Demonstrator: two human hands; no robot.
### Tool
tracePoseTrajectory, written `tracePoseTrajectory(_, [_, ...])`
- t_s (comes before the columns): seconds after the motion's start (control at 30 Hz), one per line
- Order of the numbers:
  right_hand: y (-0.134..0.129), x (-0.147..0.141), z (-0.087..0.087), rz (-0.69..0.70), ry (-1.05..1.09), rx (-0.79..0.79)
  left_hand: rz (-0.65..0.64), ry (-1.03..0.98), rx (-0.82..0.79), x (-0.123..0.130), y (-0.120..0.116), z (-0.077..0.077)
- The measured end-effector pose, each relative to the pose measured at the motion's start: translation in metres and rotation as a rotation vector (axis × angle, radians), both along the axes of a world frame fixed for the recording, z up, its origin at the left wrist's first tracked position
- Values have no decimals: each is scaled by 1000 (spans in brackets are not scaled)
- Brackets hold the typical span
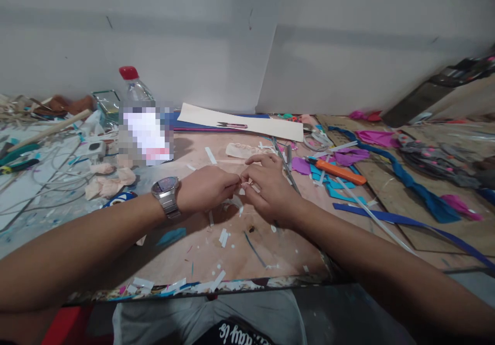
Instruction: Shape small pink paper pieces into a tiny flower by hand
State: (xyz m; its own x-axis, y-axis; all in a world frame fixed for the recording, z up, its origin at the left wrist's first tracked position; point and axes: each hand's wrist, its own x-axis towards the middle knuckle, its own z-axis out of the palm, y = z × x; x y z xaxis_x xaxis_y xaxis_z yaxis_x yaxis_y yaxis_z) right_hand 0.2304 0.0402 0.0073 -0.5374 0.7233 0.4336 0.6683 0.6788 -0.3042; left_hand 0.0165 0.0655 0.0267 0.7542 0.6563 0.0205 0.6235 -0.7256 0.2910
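Note:
My left hand [211, 187], with a metal watch [166, 193] on its wrist, is closed with thumb and fingers pinched together over the middle of the table. Fingertip to fingertip with it, my right hand [266, 182] has its thumb and index finger pinched and the other fingers curved. What lies between the fingertips is too small and hidden to name. Just beyond the hands is a cream gathered strip [243, 150]. A long thin metal tool [284, 164] lies right behind my right hand. Small white scraps [223, 237] are scattered below the hands.
Thread snips [232, 125] rest on a long cream sheet [270, 127] near the wall. At the right are an orange utility knife [340, 172], a purple-blue ribbon [386, 216] and coloured scraps. A red-capped bottle [141, 89], cables and green-handled pliers [19, 154] are at left.

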Motion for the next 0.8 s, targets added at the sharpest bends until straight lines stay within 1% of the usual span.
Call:
tracePoseTrajectory(0.1, [1,1,-1,3,29,-5,13,-4,-23,0,0,0])
tracePoseTrajectory(0.3, [3,4,-4,3,79,48,23,-93,-125,-1,1,1])
tracePoseTrajectory(0.43, [5,4,-6,18,82,24,21,-74,-130,-1,0,1])
tracePoseTrajectory(0.57, [6,5,-6,25,95,6,-17,-107,-137,-4,1,2])
tracePoseTrajectory(0.67, [6,6,-3,23,94,25,-53,-194,-237,-8,4,5])
tracePoseTrajectory(0.73, [5,6,-2,22,92,24,-66,-248,-339,-10,6,6])
tracePoseTrajectory(0.8, [5,7,-1,28,97,2,-56,-259,-427,-11,6,7])
